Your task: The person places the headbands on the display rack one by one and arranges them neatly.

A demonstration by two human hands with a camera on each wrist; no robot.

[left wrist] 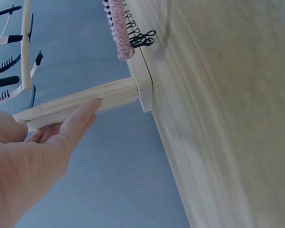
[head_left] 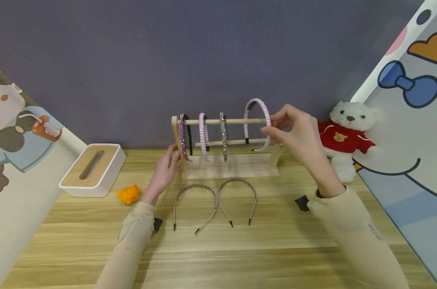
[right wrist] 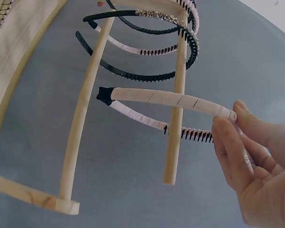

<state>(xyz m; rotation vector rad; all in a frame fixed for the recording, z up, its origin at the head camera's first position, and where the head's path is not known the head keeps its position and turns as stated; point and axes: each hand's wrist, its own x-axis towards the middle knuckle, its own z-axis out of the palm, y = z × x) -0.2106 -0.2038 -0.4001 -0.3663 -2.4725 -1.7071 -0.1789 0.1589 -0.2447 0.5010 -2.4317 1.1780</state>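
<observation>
My right hand (head_left: 301, 132) pinches a pale pink wrapped headband (head_left: 266, 114) between thumb and fingers. In the right wrist view, this toothed headband (right wrist: 166, 97) loops around the top rod (right wrist: 172, 147) near its free end. My left hand (head_left: 166, 168) holds the left upright of a wooden headband stand (head_left: 230, 166); the left wrist view shows its fingers along that upright (left wrist: 71, 102). Further left on the top rod hang a pink glittery headband (head_left: 182, 138), another pale pink headband (head_left: 202, 132) and a sparkly silver headband (head_left: 223, 136).
Two thin beaded headbands, a left one (head_left: 196, 185) and a right one (head_left: 237, 179), lie before the stand. A tissue box (head_left: 106, 178) and orange bundle (head_left: 129, 194) are at left. A teddy bear (head_left: 342, 140) in red sits at right. A dark wall (head_left: 204, 60) stands behind.
</observation>
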